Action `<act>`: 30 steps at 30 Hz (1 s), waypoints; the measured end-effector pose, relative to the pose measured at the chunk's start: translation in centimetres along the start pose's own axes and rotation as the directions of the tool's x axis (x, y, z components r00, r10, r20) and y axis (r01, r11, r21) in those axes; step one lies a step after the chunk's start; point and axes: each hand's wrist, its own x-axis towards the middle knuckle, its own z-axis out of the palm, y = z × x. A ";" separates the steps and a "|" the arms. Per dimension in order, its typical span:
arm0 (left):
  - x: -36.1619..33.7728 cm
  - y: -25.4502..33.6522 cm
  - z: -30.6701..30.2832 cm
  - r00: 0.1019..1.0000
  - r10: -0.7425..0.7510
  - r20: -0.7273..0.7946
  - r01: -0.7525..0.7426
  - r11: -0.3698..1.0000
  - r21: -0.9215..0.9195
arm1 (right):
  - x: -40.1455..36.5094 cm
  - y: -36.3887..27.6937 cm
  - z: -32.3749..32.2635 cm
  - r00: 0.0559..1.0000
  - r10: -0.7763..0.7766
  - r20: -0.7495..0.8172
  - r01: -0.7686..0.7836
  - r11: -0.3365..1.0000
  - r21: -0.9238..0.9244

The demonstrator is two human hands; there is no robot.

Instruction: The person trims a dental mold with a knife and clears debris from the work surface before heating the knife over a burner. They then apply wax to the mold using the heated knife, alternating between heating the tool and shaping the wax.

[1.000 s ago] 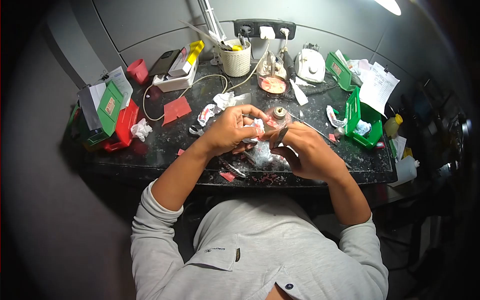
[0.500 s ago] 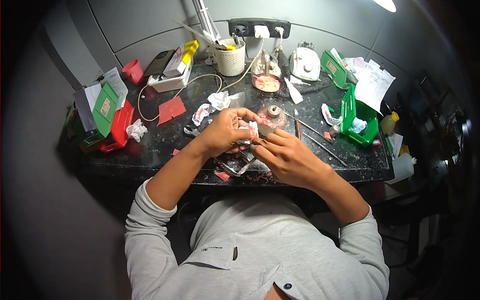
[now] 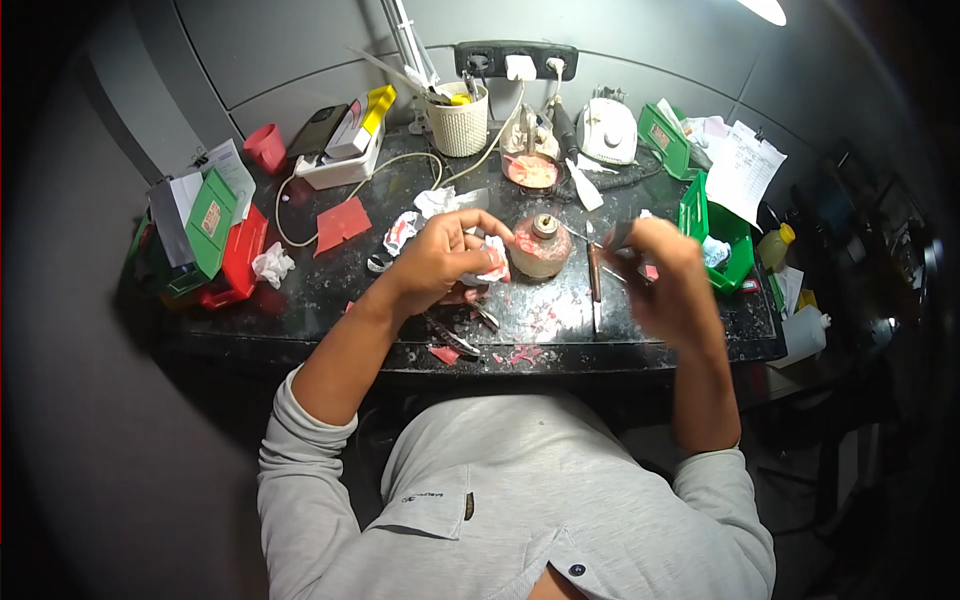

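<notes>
My left hand (image 3: 450,258) grips a small white-and-pink dental piece (image 3: 491,262) between thumb and fingers, left of a round glass burner (image 3: 541,246) with a metal top. Over the tools on the right of the bench is my right hand (image 3: 665,280), blurred, its fingers bent; what they hold, if anything, cannot be made out. A knife with a brown handle (image 3: 596,272) lies between the burner and my right hand. Beneath my left hand are a dark curved metal tool (image 3: 452,337) and pink scraps (image 3: 445,354).
A pink wax sheet (image 3: 342,224) and another white-and-pink piece (image 3: 401,232) lie to the left. Behind stand a white basket of tools (image 3: 458,125), a dish of pink material (image 3: 532,170) and a white device (image 3: 607,132). Green box (image 3: 735,262) right, red box (image 3: 240,265) left.
My right hand has moved away from the dental piece, out to the right over the tools. My left hand has shifted slightly left and still holds the piece.
</notes>
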 end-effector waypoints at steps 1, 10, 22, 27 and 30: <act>-0.1 0.3 0.1 1.000 0.008 -0.010 -0.009 1.000 -0.028 | 0.0 0.5 -0.8 0.990 0.139 -0.020 -0.138 0.990 0.028; -0.5 1.0 -0.2 0.992 0.122 -0.015 -0.122 0.991 -0.056 | -1.9 6.6 -0.4 0.897 0.425 0.121 -0.299 0.786 -0.542; -0.3 0.9 -0.9 0.959 0.218 -0.179 -0.227 0.973 -0.035 | 1.1 3.1 4.5 0.854 0.457 0.251 -0.355 0.862 -0.362; -0.3 0.9 -1.3 0.953 0.246 -0.180 -0.244 0.969 0.032 | 1.2 3.8 2.9 0.838 0.508 0.201 -0.484 0.860 -0.160; -0.4 0.9 -1.8 0.960 0.200 -0.195 -0.196 0.980 0.038 | 1.8 4.6 1.1 0.907 0.420 0.025 -0.421 0.905 0.054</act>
